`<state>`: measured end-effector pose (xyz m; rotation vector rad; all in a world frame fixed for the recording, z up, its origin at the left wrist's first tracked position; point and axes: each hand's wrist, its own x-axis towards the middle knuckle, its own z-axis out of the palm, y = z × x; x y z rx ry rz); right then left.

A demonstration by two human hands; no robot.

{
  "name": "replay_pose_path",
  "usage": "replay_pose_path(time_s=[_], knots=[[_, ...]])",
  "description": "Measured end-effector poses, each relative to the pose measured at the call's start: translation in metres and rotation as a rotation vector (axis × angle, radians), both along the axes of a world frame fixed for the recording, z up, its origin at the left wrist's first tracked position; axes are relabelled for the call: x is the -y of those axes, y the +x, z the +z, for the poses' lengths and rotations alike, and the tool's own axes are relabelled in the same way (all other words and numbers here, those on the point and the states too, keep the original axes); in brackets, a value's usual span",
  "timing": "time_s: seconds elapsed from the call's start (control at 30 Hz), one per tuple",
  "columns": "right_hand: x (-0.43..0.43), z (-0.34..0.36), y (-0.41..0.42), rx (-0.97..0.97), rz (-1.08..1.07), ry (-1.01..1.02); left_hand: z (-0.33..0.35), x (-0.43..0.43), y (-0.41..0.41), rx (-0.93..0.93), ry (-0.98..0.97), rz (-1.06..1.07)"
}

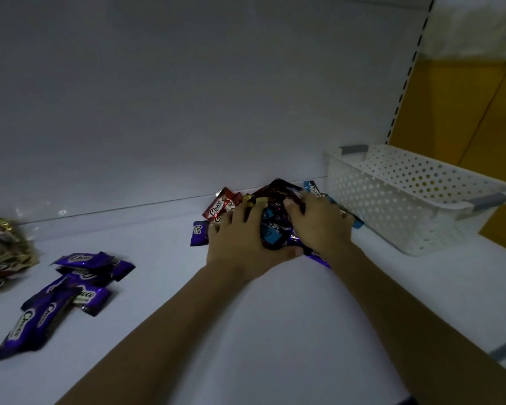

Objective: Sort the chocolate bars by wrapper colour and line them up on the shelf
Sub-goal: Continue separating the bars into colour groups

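A mixed pile of chocolate bars [270, 229] lies at the back of the white shelf [275, 317], with red [220, 207], blue [314, 189] and purple [198, 232] wrappers showing. My left hand [240, 241] and my right hand [319, 226] both lie on the pile from either side, fingers curved round the bars between them. Several purple bars [70, 285] lie loose at the left. Gold and red bars [5, 252] sit at the far left edge.
A white perforated plastic basket [406, 206] stands on the shelf at the right, close to my right hand. The shelf's back wall [187, 97] rises just behind the pile. A yellow panel [456, 112] shows beyond the shelf upright.
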<state>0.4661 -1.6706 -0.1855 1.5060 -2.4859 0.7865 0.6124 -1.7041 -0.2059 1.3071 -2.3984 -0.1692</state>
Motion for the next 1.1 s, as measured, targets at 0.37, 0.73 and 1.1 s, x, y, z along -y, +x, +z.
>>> replay_pose_path(time_s=[0.37,0.73,1.1], knots=[[-0.003,0.008,0.012,0.378,0.263,-0.312,0.002,-0.007,0.003,-0.099,-0.058,-0.086],[-0.005,0.006,0.015,0.472,0.363,-0.377,0.007,-0.007,0.007,-0.155,-0.207,-0.071],[-0.010,0.002,0.019,0.122,0.299,-0.373,0.018,-0.006,0.025,-0.309,-0.234,-0.080]])
